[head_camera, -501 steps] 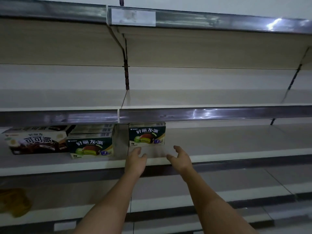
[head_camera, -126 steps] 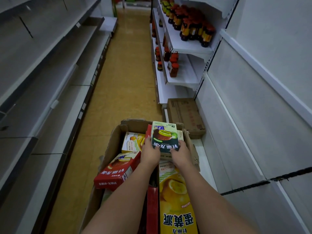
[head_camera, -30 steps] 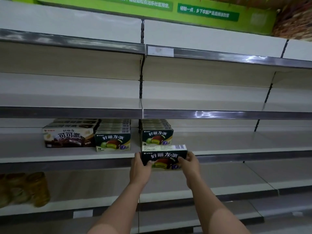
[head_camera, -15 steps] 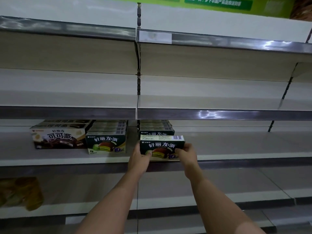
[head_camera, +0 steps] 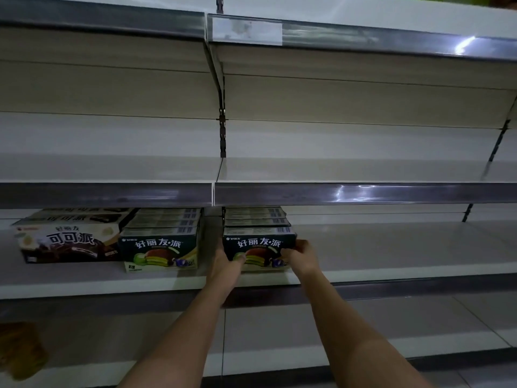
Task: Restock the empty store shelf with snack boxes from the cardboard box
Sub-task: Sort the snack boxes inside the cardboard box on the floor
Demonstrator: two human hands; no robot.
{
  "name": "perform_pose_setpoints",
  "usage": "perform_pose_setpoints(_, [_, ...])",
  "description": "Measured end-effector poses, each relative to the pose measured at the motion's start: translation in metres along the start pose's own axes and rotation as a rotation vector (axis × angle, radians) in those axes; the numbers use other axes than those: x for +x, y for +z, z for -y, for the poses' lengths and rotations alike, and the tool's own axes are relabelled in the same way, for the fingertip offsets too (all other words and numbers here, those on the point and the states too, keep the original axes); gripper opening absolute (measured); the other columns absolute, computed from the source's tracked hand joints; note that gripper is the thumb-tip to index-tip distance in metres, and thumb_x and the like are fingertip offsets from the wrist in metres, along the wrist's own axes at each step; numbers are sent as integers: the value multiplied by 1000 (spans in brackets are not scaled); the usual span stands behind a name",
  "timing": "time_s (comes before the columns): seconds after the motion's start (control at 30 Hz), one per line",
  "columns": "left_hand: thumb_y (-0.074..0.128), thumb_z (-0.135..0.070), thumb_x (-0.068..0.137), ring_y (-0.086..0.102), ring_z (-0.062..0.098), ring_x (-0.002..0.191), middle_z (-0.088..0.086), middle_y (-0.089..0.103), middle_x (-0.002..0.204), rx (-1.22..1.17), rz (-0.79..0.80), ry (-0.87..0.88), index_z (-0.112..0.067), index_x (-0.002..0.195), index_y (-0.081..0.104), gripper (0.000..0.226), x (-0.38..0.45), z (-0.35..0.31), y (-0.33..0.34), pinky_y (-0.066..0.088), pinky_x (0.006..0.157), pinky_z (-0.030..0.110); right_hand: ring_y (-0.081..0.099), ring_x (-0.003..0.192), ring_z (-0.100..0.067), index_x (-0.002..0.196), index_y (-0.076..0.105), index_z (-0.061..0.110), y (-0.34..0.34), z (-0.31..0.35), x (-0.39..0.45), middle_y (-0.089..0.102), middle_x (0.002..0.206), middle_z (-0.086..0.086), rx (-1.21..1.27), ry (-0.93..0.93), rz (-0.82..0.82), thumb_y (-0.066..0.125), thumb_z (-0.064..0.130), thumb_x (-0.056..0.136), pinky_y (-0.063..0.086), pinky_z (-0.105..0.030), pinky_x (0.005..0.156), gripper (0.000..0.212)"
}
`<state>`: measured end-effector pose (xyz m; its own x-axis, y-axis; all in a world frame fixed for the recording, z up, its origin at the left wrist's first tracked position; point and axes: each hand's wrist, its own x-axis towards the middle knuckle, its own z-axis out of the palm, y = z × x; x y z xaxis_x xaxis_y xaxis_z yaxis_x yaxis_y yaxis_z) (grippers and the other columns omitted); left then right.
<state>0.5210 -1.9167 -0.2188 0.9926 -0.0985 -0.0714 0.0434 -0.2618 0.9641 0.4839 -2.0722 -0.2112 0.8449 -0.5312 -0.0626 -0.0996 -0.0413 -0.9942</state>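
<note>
A dark green snack box [head_camera: 258,247] stands on the middle shelf [head_camera: 391,247], at the front of a row of like boxes [head_camera: 256,215]. My left hand [head_camera: 225,266] grips its left end and my right hand [head_camera: 300,254] grips its right end. To the left stands another row of green boxes [head_camera: 159,249], and further left a row of brown cocoa-pie boxes [head_camera: 65,243]. The cardboard box is out of view.
The upper shelf [head_camera: 349,169] and the shelf below [head_camera: 363,329] show only bare boards. Metal price rails [head_camera: 349,194] run along the shelf fronts, and an upright bracket [head_camera: 222,130] divides the bays. A yellowish packet [head_camera: 21,351] lies at the lower left.
Both hands have carried the green box up from in front of the shelf edge onto the middle shelf, in front of the right row. The view has moved closer.
</note>
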Motion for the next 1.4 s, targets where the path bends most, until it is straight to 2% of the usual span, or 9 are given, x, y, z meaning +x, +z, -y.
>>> perform_pose_setpoints(0.13, [61,-20,92,29,30,140,8,25,156,-72,-16,7,-23,153,8,81,6,2,7,27,111,42,57,98,-23,118,51,1,0,1,9,61,111,-12,47,16,5,56,-1,87,44,-23,65,31])
perform_pose_setpoints(0.23, [62,-22,91,31,32,138,11,29,153,-65,-19,-26,-20,152,11,79,8,4,8,29,110,42,53,93,-21,118,49,3,3,1,11,57,107,-11,95,41,10,54,-2,89,39,-22,59,30])
perform_pose_setpoints(0.3, [63,-23,90,35,33,135,12,33,150,-46,-21,-44,-20,151,14,78,10,2,9,32,108,43,54,95,-22,122,48,1,5,1,13,58,111,-13,90,42,11,54,-2,89,41,-24,63,34])
perform_pose_setpoints(0.43, [65,-22,88,43,32,130,11,41,145,-35,-23,-55,-21,150,18,77,12,2,9,37,107,45,53,100,-23,122,46,1,5,-1,13,56,116,-14,93,62,11,56,-3,88,42,-31,83,36])
perform_pose_setpoints(0.67, [61,-25,91,48,31,124,11,46,140,30,-54,-39,-19,147,25,67,8,0,9,42,101,44,51,100,-21,132,41,3,3,3,5,54,113,-9,20,67,35,56,1,89,40,-31,84,46])
perform_pose_setpoints(0.83, [57,-30,93,50,31,120,14,47,137,84,-85,-44,-10,145,27,63,6,-2,8,43,90,37,44,127,-29,148,24,4,-1,8,-1,41,143,-15,-8,79,38,57,7,91,37,-32,94,66])
perform_pose_setpoints(1.0, [52,-31,96,51,30,116,14,48,134,152,-123,-15,-7,140,33,54,-6,0,7,37,78,30,33,138,-30,149,22,8,-6,2,-13,29,153,-14,-44,93,49,59,21,93,33,-39,107,69])
perform_pose_setpoints(1.2, [51,-25,96,49,30,121,11,45,141,205,-146,46,-13,142,35,50,-29,4,10,39,85,32,40,132,-29,142,37,10,-24,-7,-42,40,146,-12,-100,72,24,59,16,92,36,-42,109,55])
perform_pose_setpoints(1.4, [47,-27,98,51,28,120,9,52,136,247,-115,118,-13,135,48,40,-59,-3,18,41,93,32,45,127,-27,139,43,10,-46,-8,-72,45,141,-12,-146,51,11,55,14,94,38,-35,104,47])
